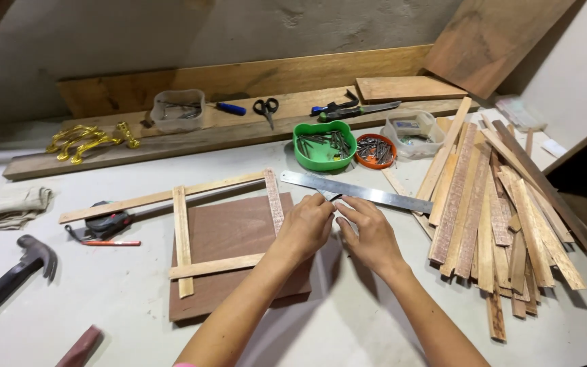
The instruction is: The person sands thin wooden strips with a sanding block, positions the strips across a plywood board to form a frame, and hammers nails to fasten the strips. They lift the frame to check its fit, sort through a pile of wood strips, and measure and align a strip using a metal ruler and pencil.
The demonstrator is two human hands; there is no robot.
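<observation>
We rest our left hand and right hand on the pale table, curled fingers pinching something too small to identify beside the long steel ruler and brown square board.

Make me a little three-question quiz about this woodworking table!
1. True or false: the black-headed claw hammer lies right of the brown square board.
2. Which container holds nails: A) green plastic tub B) grey folded cloth?
3. Fill in: the left hand and right hand meet just below the long steel ____.

Key: 1 false, it lies left. 2 A. 3 ruler.
</observation>
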